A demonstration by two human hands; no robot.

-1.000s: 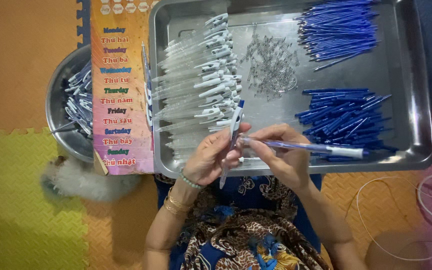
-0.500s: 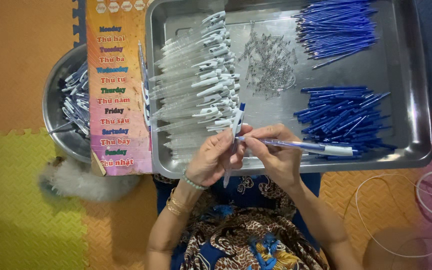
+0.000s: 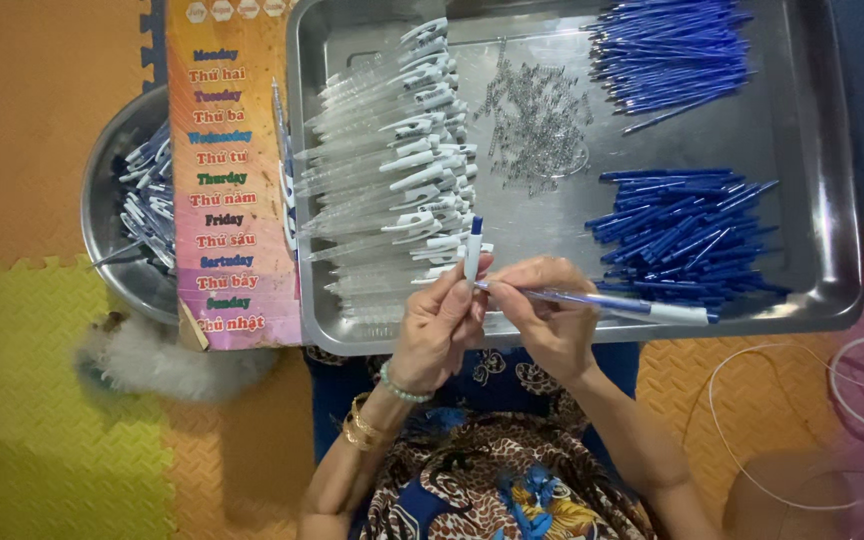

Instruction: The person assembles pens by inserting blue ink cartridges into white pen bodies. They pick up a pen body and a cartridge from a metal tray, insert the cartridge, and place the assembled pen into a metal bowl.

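Left hand [image 3: 439, 325] pinches an upright pen cap [image 3: 473, 250]; right hand [image 3: 547, 315] grips a pen [image 3: 612, 302] pointing rightward; a tilted cap could jam or slip

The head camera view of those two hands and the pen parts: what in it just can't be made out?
- How the two pen pieces meet: hidden by the fingers of the left hand and right hand.
- Metal bowl: its right half lies under the printed card.
- Small metal bits mid-tray: too small to identify.
- Top blue pile: cut off by the frame's upper edge.
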